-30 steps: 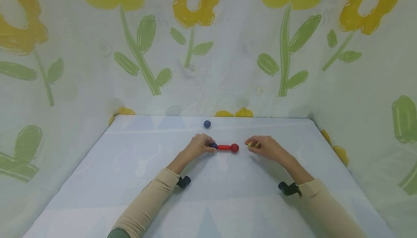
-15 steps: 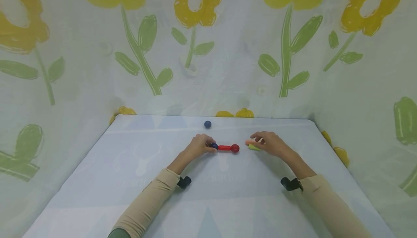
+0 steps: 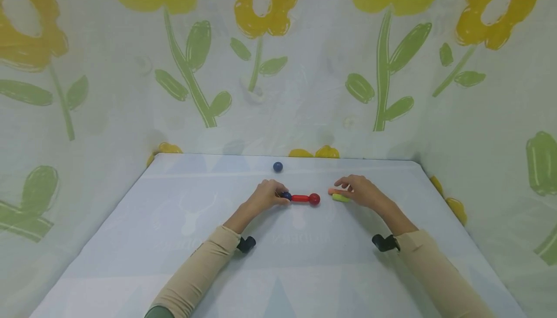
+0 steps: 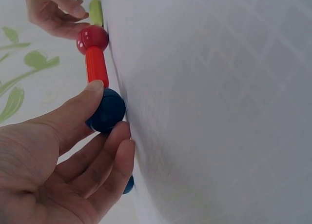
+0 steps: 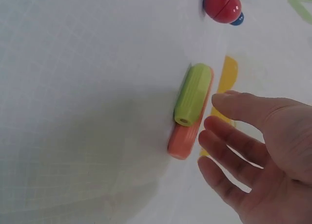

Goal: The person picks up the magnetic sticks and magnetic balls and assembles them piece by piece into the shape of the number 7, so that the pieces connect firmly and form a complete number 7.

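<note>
My left hand (image 3: 264, 195) pinches a blue ball (image 4: 108, 111) between thumb and fingers. From that ball a ribbed red rod (image 3: 300, 198) runs to the right, ending in a red ball (image 3: 314, 199); the three are joined in a line on the table. My right hand (image 3: 364, 193) hovers with parted fingers beside a lime green rod (image 5: 194, 94) and an orange rod (image 5: 183, 142). In the right wrist view nothing lies between its fingers. The two rods lie side by side, a short gap to the right of the red ball.
A loose blue ball (image 3: 277, 166) sits near the far edge of the white table (image 3: 278, 260). Behind and at both sides hangs a white curtain (image 3: 304, 115) printed with yellow flowers.
My right hand has let go of the green rod and drawn slightly up and away, leaving it beside the orange one. The left hand keeps its hold on the blue ball.
</note>
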`<state>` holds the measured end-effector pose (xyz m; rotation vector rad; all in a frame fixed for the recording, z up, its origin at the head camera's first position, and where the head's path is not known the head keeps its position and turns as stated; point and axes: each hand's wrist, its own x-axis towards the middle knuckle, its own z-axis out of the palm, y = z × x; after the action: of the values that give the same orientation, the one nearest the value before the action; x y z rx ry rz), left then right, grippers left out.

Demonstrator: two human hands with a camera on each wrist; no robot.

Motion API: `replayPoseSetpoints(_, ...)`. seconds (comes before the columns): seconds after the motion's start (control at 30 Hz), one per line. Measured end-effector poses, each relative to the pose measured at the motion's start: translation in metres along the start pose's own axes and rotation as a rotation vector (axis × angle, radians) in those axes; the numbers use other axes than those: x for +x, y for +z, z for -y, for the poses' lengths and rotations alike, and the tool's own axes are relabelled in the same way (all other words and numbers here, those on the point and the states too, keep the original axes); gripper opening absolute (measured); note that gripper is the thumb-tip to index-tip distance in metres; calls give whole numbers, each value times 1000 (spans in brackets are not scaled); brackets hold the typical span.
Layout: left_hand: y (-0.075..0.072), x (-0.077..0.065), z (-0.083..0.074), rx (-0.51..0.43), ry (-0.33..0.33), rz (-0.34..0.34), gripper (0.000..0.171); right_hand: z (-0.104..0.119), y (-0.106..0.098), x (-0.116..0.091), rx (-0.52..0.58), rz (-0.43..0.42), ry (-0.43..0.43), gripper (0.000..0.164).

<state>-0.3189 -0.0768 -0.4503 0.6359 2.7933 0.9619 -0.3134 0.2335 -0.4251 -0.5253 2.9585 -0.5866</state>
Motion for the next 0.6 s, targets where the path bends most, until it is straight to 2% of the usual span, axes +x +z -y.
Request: replayPoseSetpoints(0.6, 0, -1, -2, -2, 7, -13, 36, -1, 3, 7, -51, 13, 49, 31)
